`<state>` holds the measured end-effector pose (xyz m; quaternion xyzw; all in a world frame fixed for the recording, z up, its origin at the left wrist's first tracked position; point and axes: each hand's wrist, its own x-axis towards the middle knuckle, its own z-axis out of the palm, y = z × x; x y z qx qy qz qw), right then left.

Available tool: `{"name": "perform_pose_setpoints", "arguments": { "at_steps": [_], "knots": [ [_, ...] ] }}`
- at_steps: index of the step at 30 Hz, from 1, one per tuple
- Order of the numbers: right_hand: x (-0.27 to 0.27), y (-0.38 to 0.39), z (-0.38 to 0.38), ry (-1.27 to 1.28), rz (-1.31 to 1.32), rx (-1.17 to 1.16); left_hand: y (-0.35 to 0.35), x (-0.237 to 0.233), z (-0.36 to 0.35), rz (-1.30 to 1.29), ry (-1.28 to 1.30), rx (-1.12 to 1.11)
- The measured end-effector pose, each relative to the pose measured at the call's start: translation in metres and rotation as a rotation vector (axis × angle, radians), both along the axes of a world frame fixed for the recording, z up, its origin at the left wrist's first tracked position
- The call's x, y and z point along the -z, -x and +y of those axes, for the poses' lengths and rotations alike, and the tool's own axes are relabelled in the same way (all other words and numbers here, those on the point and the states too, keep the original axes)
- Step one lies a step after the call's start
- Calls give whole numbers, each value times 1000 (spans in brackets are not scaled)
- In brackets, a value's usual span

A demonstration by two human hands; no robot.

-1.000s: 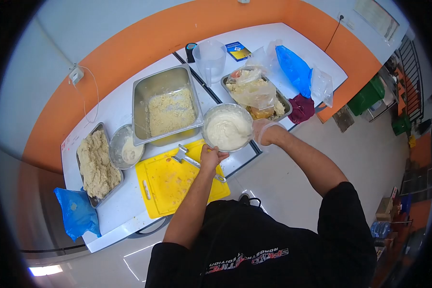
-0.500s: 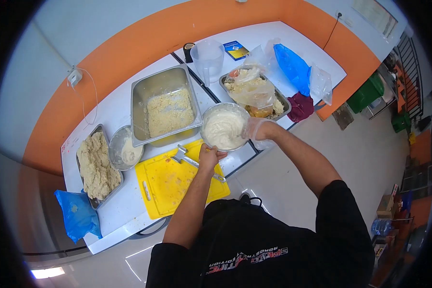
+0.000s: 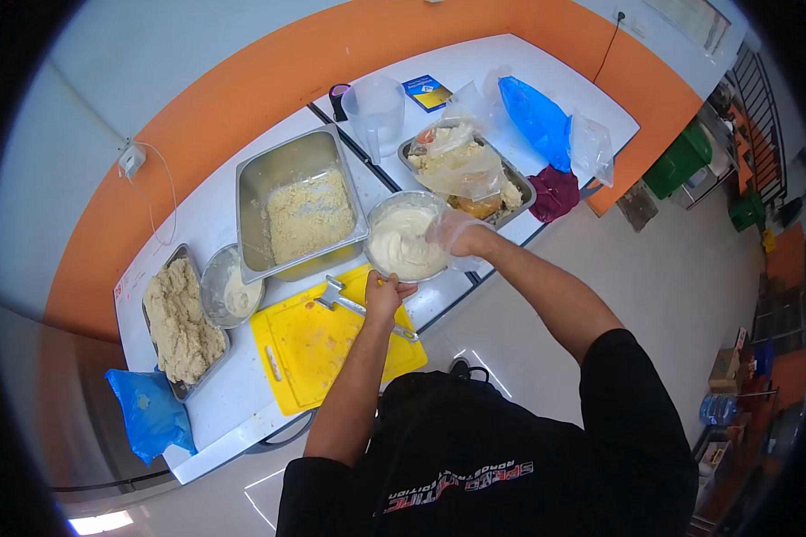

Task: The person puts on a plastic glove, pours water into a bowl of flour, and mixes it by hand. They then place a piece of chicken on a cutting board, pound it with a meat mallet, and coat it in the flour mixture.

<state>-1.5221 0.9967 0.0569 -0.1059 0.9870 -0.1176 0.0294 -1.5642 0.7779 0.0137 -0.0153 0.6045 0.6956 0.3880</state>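
The left hand (image 3: 387,291) is clamping its grip on the near rim of the bowl (image 3: 401,200), lying just beyond, beside the deep pan (image 3: 291,161); the gloved right hand (image 3: 455,234) is overlapping the bowl's right side, its grip impossible to tell.

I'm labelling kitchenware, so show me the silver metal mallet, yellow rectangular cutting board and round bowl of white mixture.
Silver metal mallet (image 3: 331,293): head view, on its head.
Yellow rectangular cutting board (image 3: 292,347): head view, on its flat top.
Round bowl of white mixture (image 3: 398,199): head view, on its far wall.
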Motion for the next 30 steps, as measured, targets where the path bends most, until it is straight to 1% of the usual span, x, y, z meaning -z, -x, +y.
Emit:
{"name": "perform_pose_setpoints", "arguments": {
  "at_steps": [2,3,5,6,8,9,10,11,12,14,15,17,18,20,24,26,27,29,30],
  "knots": [
    [-9,6,0,-302,-32,177,1,4,-2,-3,-1,-33],
    [-15,1,0,-295,-30,180,1,4,-3,0,5,-31],
    [-34,-13,1,-146,-143,429,2,3,-2,-16,2,-53],
    [-44,-18,-2,-148,-141,432,2,3,-1,-15,0,-51],
    [-57,-25,-9,-223,-406,262,0,5,0,-19,-10,-45],
    [-45,-20,-9,-226,-407,264,-1,7,-1,-21,-13,-43],
    [-21,-10,-8,-161,-306,172,-1,10,-2,-23,19,-20],
    [-10,-3,-6,-99,-202,79,0,11,-1,-22,49,2],
    [-17,-1,-7,-101,-198,79,0,9,0,-18,46,1],
    [-30,-2,-11,-220,-89,286,-1,7,-2,-28,66,-5],
    [-30,-7,-10,-214,-86,286,-1,6,-3,-24,72,-5],
    [-33,-17,-5,-136,-111,482,1,5,-2,-27,134,46],
    [-37,-16,-5,-138,-109,479,1,3,-1,-25,132,42],
    [-43,-15,-8,-308,-321,120,-1,3,0,-41,98,25],
    [-51,8,-25,-308,-224,33,0,5,-2,-40,90,34],
    [-47,12,-30,-187,-22,494,-3,1,-1,-30,93,29],
    [-49,9,-28,-187,-18,495,-3,0,0,-26,92,29],
    [-58,-3,-21,-102,-140,676,-2,1,-1,-43,80,-7],
    [-66,-9,-19,-109,-140,662,0,4,-1,-46,75,-21]
  ]
}}
